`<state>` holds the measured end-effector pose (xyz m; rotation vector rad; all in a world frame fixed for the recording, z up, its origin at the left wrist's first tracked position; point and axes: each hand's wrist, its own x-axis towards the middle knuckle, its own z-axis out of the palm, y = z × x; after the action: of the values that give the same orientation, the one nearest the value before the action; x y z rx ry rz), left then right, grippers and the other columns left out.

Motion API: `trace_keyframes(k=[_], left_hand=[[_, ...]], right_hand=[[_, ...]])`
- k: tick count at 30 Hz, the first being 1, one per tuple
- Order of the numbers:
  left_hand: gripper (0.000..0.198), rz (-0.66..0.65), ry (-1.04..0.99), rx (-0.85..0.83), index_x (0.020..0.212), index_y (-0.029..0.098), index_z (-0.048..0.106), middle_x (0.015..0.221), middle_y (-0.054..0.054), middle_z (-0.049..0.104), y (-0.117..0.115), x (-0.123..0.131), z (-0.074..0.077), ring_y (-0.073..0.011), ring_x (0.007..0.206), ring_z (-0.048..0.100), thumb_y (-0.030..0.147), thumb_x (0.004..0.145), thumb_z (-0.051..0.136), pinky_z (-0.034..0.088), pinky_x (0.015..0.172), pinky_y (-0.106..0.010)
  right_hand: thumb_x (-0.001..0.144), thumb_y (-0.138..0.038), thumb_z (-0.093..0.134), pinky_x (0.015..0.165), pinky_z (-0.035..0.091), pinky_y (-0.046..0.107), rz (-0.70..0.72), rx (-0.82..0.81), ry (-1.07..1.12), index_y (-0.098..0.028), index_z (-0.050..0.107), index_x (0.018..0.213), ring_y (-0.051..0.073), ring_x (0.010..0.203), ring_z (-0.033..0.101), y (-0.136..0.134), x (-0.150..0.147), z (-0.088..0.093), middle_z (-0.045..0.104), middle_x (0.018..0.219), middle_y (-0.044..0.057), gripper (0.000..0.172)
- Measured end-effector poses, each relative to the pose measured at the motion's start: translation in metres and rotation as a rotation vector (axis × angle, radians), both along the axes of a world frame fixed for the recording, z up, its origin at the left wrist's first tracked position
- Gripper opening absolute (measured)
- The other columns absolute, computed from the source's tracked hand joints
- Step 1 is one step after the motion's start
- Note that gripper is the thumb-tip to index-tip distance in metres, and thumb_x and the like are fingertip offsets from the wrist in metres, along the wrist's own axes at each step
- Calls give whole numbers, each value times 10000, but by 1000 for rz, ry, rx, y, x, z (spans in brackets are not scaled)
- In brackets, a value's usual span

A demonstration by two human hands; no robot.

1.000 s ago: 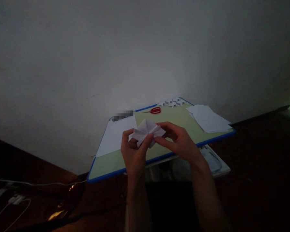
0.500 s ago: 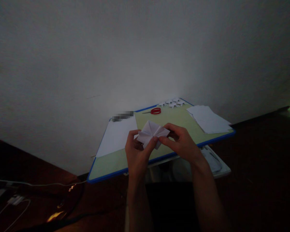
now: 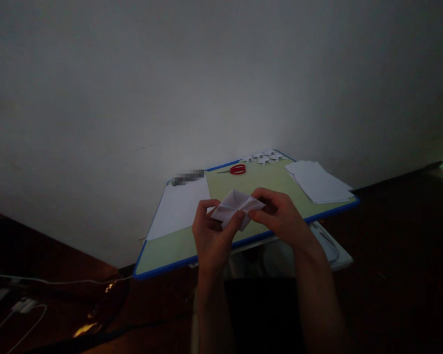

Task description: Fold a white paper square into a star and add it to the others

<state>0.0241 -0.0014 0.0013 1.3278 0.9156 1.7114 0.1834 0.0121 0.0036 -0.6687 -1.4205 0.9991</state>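
A creased piece of folded white paper (image 3: 233, 202) is held up above the near part of the table, its flaps meeting at a middle point. My left hand (image 3: 214, 228) grips its left side, the thumb pressed near the centre and the fingers partly hidden behind. On the other side my right hand (image 3: 278, 214) pinches the right flap between thumb and fingers. Red-handled scissors (image 3: 237, 169) lie beyond the paper, and several small folded white paper shapes (image 3: 265, 156) sit at the far edge.
The pale green table (image 3: 166, 253) has a blue rim and stands against a grey wall (image 3: 221, 88). A white sheet (image 3: 179, 206) lies at left, with a blurred-out item above it. Loose white sheets (image 3: 317, 182) are at right. A white cable (image 3: 66, 282) runs at lower left.
Both hands and the folded paper have shifted slightly right and down. The paper's upper flap looks lower and more tilted. Things on the table have stayed put.
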Motion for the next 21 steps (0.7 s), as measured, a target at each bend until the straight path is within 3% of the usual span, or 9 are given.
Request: trace_keyframes(k=[5,11,16,18,21], left_hand=[[516,-12,-38,-23,987,229,549,693,56,739,5,0,-4,-101,527,663,278,688,967,521,525,-162],[572,-53,-48,-39,1127,232,568,804,13,790,8,-4,-8,-135,645,724,283,714,959,585,624,-210],[569,-106,21,-27,1211,235,587,871,-13,774,9,-3,-8,-152,718,732,300,764,932,597,666,-236],[656,-68,41,30,1299,260,565,1017,-42,762,11,-2,-7,-182,849,752,290,758,935,618,730,-272],[724,150,117,183,1356,297,560,1322,-86,664,13,0,-6,-216,1085,707,282,743,947,617,835,-311]], right_hand=[[778,-187,691,662,513,260,-1,-49,13,-204,711,795,143,698,638,-1,7,0,696,748,-21,32],[829,-283,809,820,588,306,-17,-30,73,-237,781,1066,183,884,728,2,3,-4,797,999,20,244],[812,-334,863,698,562,265,-47,-21,64,-229,789,911,159,758,700,3,0,-3,762,845,-7,163],[822,-346,849,641,535,252,-102,-26,82,-221,775,855,144,697,664,3,-2,0,733,781,-16,148],[809,-345,842,612,510,241,-218,-26,182,-218,734,816,135,679,633,5,-6,4,711,763,-23,167]])
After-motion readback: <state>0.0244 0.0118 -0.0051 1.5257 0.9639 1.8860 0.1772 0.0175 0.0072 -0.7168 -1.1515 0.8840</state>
